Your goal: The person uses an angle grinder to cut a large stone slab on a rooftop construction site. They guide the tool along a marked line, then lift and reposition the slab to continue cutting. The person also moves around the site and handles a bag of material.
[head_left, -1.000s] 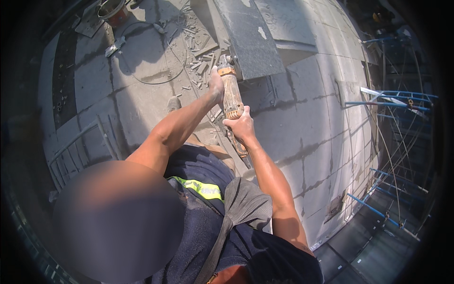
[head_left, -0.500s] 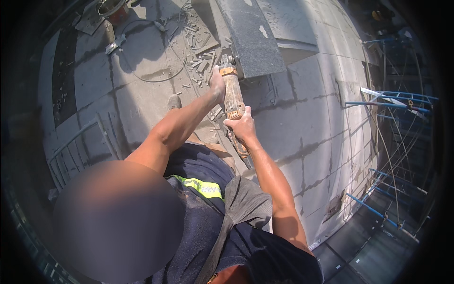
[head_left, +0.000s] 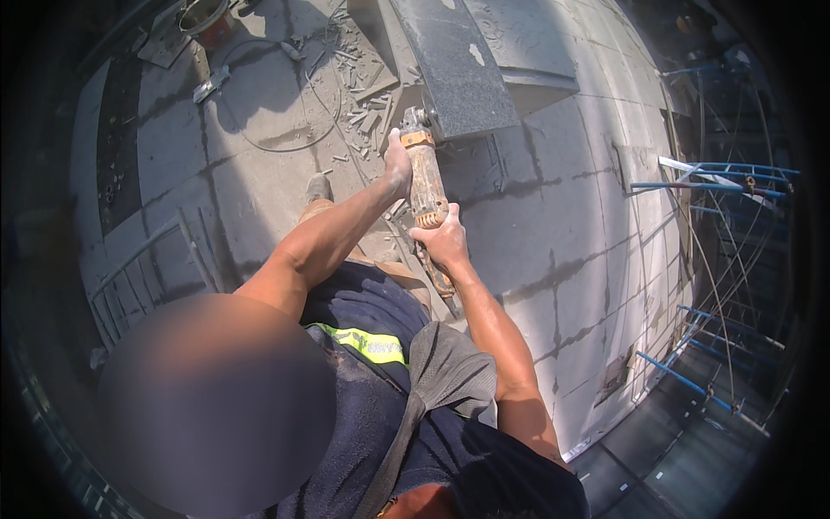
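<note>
Both my hands are closed on a dusty orange angle grinder [head_left: 425,180]. Near its head, my left hand [head_left: 398,161] grips the side by the orange collar. My right hand [head_left: 444,240] wraps round the rear handle, which points back toward my body. The grinder's metal head lies against or right beside the near left edge of a dark grey stone slab [head_left: 460,78]. Its disc is too hard to make out there. The slab rests raised on a block-like support, with pale chipped patches on its top.
Narrow stone offcuts [head_left: 372,117] litter the floor left of the slab. A cable [head_left: 294,149] loops across the paving, with a bucket [head_left: 206,24] at far left. Blue scaffold poles [head_left: 709,191] stand along the right edge. A metal frame [head_left: 147,259] lies at left.
The grinder and both hands have shifted very slightly down and left in the picture, and the slab's near end appears a little further left. Both hands keep their grip.
</note>
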A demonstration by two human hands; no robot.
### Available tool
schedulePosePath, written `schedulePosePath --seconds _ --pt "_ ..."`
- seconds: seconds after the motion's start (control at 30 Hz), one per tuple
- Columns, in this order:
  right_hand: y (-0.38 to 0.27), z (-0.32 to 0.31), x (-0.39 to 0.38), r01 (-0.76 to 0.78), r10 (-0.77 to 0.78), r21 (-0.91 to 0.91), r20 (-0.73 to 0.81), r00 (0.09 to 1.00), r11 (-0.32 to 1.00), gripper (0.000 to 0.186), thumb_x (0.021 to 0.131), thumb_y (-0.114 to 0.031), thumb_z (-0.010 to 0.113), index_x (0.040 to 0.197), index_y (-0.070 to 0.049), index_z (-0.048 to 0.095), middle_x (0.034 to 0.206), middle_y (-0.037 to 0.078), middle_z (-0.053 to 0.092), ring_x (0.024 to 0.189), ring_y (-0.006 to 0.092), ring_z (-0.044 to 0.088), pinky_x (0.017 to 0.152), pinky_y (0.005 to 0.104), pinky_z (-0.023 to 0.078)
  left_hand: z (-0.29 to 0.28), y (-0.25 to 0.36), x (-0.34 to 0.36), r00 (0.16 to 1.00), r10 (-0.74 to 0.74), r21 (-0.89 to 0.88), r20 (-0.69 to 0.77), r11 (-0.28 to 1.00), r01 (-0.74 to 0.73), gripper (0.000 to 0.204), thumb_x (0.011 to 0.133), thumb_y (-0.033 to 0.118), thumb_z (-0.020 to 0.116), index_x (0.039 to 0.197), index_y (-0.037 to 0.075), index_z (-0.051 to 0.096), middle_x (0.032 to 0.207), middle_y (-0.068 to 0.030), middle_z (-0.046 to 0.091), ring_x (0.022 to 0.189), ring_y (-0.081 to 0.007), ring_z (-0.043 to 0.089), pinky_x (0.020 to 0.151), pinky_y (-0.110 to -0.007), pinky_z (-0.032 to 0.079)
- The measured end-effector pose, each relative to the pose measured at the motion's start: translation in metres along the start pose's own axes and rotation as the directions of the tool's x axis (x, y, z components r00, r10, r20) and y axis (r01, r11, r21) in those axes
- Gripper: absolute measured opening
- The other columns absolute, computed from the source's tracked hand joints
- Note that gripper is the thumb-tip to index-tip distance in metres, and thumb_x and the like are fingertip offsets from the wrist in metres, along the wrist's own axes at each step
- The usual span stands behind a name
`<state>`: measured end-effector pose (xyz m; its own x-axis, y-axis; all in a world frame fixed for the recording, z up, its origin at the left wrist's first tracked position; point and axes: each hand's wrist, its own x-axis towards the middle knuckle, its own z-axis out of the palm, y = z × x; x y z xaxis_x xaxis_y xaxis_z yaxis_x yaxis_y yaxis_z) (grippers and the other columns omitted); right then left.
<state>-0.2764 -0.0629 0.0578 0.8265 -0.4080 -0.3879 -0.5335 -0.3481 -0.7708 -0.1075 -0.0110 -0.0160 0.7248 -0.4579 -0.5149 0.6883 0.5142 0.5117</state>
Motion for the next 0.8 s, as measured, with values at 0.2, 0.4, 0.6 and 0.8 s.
schedulePosePath --seconds 0.2,0.4,0.6,0.8 --pt "0.007 0.008 0.028 0.141 -0.157 -0.173 -0.084 0.984 0.975 0.066 0.065 -0.022 0.081 0.109 0.003 0.038 0.091 0.028 0.065 0.090 0.0402 0.066 0.081 0.0419 0.052 0.004 0.014 0.014 1.000 0.023 0.011 0.013 1.000 -0.024 0.064 0.091 0.062 0.023 0.091 0.009 0.060 0.072 -0.0087 0.061 0.061 -0.0233 0.059 0.058 -0.042 0.051" --pt "-0.024 0.003 0.040 0.030 -0.030 -0.047 -0.008 1.000 0.998 0.066 0.065 -0.022 0.081 0.108 0.003 0.038 0.093 0.028 0.064 0.089 0.0387 0.067 0.081 0.0426 0.052 0.011 0.034 0.024 0.999 -0.004 0.035 0.040 0.999 0.003 0.066 0.091 0.063 0.021 0.090 0.009 0.059 0.073 -0.0096 0.061 0.061 -0.0244 0.059 0.058 -0.043 0.051" --pt "-0.009 0.006 0.031 0.114 -0.129 -0.169 -0.085 0.988 0.979 0.065 0.064 -0.022 0.079 0.109 0.003 0.038 0.090 0.027 0.065 0.082 0.0368 0.068 0.071 0.0415 0.055 0.009 0.023 0.017 1.000 -0.016 -0.002 0.024 1.000 0.016 0.065 0.091 0.063 0.022 0.089 0.009 0.059 0.071 -0.0093 0.060 0.059 -0.0240 0.058 0.056 -0.043 0.051" --pt "0.006 0.003 0.013 0.044 -0.051 -0.126 -0.049 0.998 0.991 0.065 0.064 -0.021 0.080 0.109 0.002 0.040 0.094 0.027 0.066 0.091 0.0360 0.067 0.080 0.0416 0.052 0.005 0.006 0.003 1.000 0.002 0.004 -0.017 1.000 -0.002 0.064 0.090 0.062 0.024 0.089 0.009 0.060 0.069 -0.0090 0.059 0.056 -0.0237 0.058 0.055 -0.042 0.051"
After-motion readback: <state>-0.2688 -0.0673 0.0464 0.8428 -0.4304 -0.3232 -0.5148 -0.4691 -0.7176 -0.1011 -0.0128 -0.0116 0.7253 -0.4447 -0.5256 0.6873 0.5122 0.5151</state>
